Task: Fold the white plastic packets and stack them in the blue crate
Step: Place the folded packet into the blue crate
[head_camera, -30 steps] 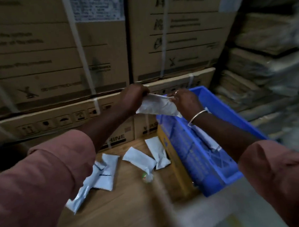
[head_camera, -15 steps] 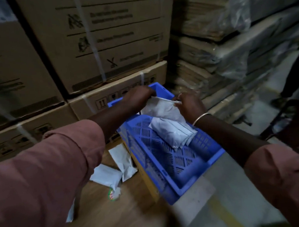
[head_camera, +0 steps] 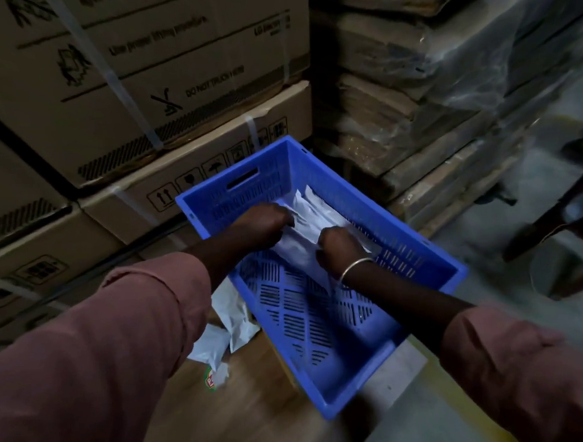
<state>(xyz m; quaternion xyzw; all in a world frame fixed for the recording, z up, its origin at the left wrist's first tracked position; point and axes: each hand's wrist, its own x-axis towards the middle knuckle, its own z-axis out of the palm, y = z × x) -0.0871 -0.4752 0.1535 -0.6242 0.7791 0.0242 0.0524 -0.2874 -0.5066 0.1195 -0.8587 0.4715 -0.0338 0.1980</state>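
I see both hands inside the blue crate (head_camera: 428, 248). Left hand (head_camera: 262, 223) and right hand (head_camera: 339, 247) are each closed on the white packet (head_camera: 304, 233), pressing it onto other packets at the far end. Loose packets (head_camera: 232, 318) lie outside, left of the crate.

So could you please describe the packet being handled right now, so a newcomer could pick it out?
Find the blue crate below the cardboard boxes. Inside, at its far end, both hands press a white packet: left hand, right hand. Unlike the loose packets outside the crate, it lies under the hands.
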